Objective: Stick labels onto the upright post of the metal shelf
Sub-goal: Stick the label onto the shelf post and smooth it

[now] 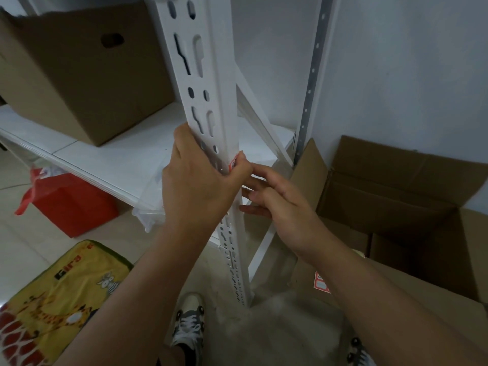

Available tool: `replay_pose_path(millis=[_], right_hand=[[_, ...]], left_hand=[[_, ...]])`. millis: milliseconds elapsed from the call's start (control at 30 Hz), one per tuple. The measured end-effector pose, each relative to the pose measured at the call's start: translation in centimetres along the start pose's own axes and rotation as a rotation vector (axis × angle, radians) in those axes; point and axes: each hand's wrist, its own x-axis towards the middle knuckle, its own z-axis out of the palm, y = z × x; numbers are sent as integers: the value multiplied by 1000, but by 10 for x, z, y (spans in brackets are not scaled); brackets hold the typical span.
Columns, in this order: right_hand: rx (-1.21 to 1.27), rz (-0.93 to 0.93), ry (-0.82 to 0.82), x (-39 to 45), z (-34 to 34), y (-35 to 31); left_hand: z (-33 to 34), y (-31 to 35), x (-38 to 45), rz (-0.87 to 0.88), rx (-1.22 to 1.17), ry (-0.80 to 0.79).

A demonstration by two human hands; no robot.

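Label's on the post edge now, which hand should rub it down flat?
Probably the left hand: its thumb already lies on the red-and-white label at the edge of the white post. The right hand only rests straight fingers against the post's side just below, steadying it.

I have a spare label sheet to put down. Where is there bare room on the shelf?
Bare white shelf board lies between the cardboard box and the upright post. It is crowded at the post, where both hands meet on the label.
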Motion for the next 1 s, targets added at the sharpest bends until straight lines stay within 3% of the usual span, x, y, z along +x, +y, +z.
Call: replay_pose_path(millis=[733,1000], right_hand=[[-52,9,13,2,0,7],[-116,-64,130,10,8,3]], left_hand=[[-8,-13,4,188,-57,-51],[-9,-19,3,218,-91,-70]])
